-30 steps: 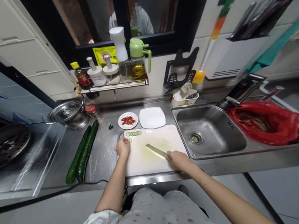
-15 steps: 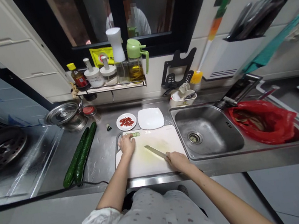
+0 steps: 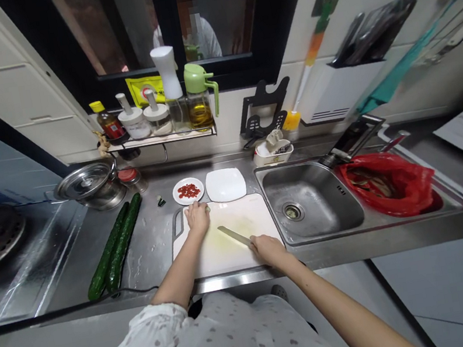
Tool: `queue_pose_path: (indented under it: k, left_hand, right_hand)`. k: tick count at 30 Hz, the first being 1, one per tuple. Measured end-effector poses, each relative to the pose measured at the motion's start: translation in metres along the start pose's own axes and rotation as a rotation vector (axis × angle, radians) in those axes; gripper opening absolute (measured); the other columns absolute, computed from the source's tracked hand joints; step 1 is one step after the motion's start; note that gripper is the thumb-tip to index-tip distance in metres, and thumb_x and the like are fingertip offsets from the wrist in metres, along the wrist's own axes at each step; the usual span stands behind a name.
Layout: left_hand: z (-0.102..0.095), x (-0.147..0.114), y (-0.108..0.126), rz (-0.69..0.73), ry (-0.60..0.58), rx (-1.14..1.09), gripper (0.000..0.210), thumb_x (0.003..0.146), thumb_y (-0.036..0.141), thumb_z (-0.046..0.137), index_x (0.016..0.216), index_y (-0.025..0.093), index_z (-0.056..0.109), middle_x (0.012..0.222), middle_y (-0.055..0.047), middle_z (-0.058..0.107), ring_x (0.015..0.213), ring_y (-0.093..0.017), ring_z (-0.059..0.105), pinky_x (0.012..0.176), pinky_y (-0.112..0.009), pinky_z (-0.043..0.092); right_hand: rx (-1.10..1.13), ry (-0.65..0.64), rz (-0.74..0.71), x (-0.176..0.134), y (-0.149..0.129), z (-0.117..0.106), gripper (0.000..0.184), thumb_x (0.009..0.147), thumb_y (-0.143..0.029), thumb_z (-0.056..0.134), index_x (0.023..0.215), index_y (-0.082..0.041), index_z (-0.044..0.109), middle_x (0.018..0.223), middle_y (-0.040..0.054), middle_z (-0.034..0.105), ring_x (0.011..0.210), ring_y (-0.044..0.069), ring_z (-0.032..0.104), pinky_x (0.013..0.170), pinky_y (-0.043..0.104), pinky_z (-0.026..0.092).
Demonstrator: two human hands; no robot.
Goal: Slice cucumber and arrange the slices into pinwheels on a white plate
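My right hand (image 3: 270,250) is closed round the handle of a kitchen knife (image 3: 233,235), its blade lying low over the white cutting board (image 3: 242,213) and pointing to the upper left. At the board's far left edge, my left hand (image 3: 198,219) has its fingers curled over the cucumber slices (image 3: 207,207); only a bit of green shows beside the fingers. Just beyond that hand sits a small white plate of chopped red chilli (image 3: 189,191). A bare white square plate (image 3: 225,185) stands to its right.
Two whole cucumbers (image 3: 114,246) lie on the steel counter at left, near a lidded pot (image 3: 91,185) and a red-capped jar (image 3: 132,180). Right of the board are a sink (image 3: 320,200) and a red plastic bag (image 3: 388,183). Seasoning bottles fill a wall rack (image 3: 163,137).
My left hand has moved over the row of cucumber slices, which showed beside it before and is now mostly covered. The knife stays in my right hand. The view has shifted slightly right.
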State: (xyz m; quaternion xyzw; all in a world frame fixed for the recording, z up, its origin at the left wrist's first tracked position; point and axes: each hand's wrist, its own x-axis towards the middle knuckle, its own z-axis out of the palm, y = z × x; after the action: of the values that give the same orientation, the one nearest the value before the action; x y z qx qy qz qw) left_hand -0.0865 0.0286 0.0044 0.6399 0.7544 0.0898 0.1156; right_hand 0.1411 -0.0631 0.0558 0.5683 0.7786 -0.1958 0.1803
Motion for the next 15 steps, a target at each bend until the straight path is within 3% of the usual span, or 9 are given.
queue_pose_path:
  k: [10, 15]
  left_hand:
    - [0.001, -0.011, -0.007, 0.064, 0.062, -0.042, 0.024, 0.090, 0.025, 0.046, 0.103, 0.027, 0.066, 0.112, -0.009, 0.062, 0.113, -0.026, 0.048, 0.095, -0.039, 0.030]
    - [-0.003, -0.017, -0.006, -0.109, 0.040, -0.211, 0.020, 0.088, 0.028, 0.049, 0.095, 0.028, 0.068, 0.101, -0.004, 0.069, 0.104, -0.023, 0.056, 0.092, -0.038, 0.034]
  right_hand:
    - [0.014, -0.008, -0.009, -0.001, 0.000, -0.002, 0.031, 0.095, -0.031, 0.036, 0.108, -0.016, 0.061, 0.101, 0.0157, 0.069, 0.099, 0.024, 0.065, 0.077, 0.031, 0.044]
    - [0.018, -0.005, -0.004, -0.004, -0.001, -0.003, 0.032, 0.096, -0.031, 0.035, 0.109, -0.016, 0.060, 0.102, 0.0149, 0.069, 0.099, 0.023, 0.064, 0.078, 0.030, 0.043]
